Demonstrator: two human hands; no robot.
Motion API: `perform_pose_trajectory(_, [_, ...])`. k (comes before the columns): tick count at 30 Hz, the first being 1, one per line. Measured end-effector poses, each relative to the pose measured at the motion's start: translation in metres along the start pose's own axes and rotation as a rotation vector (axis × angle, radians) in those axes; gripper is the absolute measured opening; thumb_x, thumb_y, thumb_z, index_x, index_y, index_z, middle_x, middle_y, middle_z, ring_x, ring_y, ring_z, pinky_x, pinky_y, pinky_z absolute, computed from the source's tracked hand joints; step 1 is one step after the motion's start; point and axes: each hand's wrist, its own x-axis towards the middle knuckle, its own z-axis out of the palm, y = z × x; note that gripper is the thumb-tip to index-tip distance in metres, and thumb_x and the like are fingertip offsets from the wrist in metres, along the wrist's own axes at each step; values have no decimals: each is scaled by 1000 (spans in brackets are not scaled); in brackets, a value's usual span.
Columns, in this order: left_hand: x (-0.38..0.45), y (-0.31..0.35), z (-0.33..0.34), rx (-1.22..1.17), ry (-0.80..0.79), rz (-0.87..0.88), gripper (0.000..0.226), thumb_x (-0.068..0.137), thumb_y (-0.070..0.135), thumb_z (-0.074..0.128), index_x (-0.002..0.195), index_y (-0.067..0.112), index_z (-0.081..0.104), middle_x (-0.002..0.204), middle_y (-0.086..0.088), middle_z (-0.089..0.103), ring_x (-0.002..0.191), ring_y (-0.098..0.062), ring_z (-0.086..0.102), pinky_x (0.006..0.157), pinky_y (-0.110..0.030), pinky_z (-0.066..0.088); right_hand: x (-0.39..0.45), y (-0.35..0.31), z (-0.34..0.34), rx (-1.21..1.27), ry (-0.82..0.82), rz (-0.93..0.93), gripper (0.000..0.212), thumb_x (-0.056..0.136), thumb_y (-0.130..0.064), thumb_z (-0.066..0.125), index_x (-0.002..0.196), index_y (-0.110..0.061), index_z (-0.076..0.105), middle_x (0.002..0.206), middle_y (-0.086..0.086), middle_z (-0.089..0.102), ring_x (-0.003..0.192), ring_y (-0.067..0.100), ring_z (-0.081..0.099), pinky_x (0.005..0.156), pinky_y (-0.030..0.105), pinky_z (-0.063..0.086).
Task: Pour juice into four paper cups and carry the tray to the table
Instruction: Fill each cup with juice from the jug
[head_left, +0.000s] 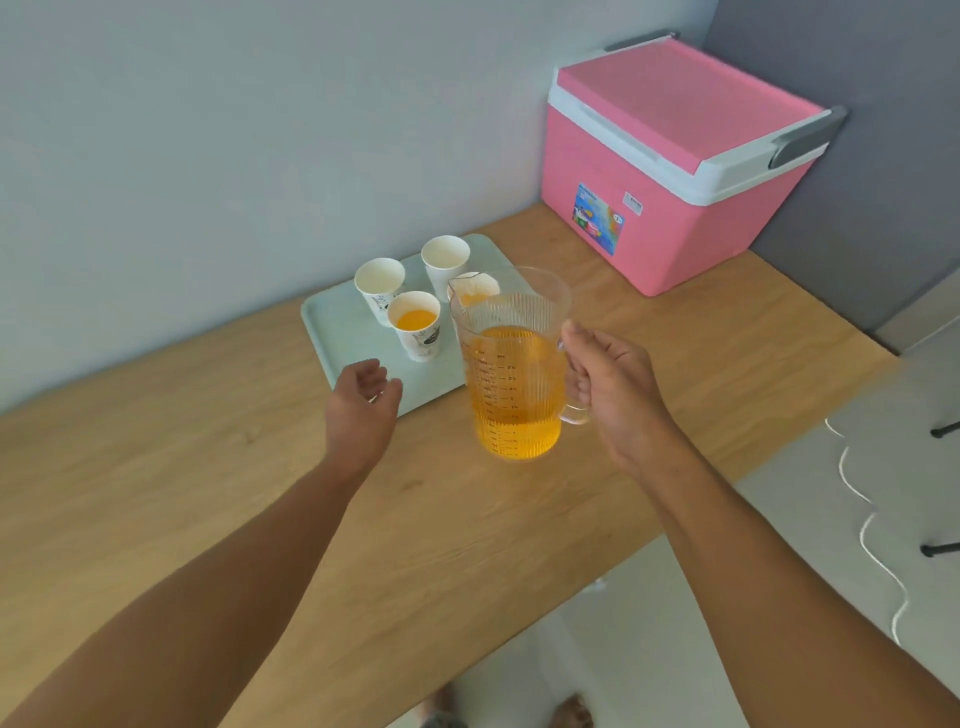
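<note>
I count four white paper cups (414, 332) on one pale green tray (332, 343), far on the wooden counter (208, 493). Two hold orange juice, two look empty. My right hand (618, 395) grips one clear plastic jug (511, 364) of juice, just right of the tray. My left hand (361, 405) hangs loose, holding nothing, over the tray's near edge. One pink cooler box (675, 171) sits far right.

Home-like corner: wooden counter (156, 493), pink cooler (675, 171).

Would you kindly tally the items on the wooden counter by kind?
White paper cups: 4
Pale green plastic tray: 1
Clear ribbed plastic pitcher of orange juice: 1
Pink plastic cooler box: 1
Total: 7
</note>
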Motion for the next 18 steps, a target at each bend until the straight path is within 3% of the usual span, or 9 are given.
perform_pose_trajectory(3, [28, -6, -31, 22, 46, -6, 44, 92, 25, 70, 133, 12, 59, 121, 2, 69, 104, -7, 66, 81, -10, 46, -2, 2, 19, -6, -13, 1, 60, 107, -33, 58, 47, -30, 50, 60, 2, 27, 58, 14, 27, 57, 33, 27])
perform_pose_trajectory(5, [51, -10, -42, 61, 24, -17, 52, 90, 25, 72, 137, 10, 55, 126, -2, 67, 109, -12, 66, 87, -17, 48, -3, 3, 29, -10, -9, 11, 60, 107, -33, 58, 47, -31, 52, 59, 0, 28, 58, 14, 27, 57, 32, 27])
perform_pose_trajectory(7, [76, -14, -47, 126, -49, -42, 64, 87, 29, 77, 142, 10, 51, 132, -4, 63, 115, -17, 63, 93, -28, 49, -4, 3, 38, -20, -14, 18, 59, 107, -34, 58, 47, -33, 54, 59, -1, 29, 58, 15, 27, 58, 33, 27])
perform_pose_trajectory(11, [124, -16, -42, 219, -205, -50, 82, 82, 33, 85, 149, 12, 42, 140, -7, 56, 127, -24, 56, 101, -36, 47, -6, 5, 49, -17, -11, 23, 58, 107, -34, 58, 49, -32, 54, 59, -2, 30, 59, 15, 27, 58, 34, 27])
perform_pose_trajectory(18, [175, -7, -8, 137, -287, 88, 97, 72, 29, 93, 150, 15, 37, 145, -5, 53, 130, -21, 54, 101, -31, 43, -10, 6, 56, -74, 22, 8, 52, 107, -34, 58, 55, -30, 51, 63, 3, 29, 62, 20, 24, 60, 39, 25])
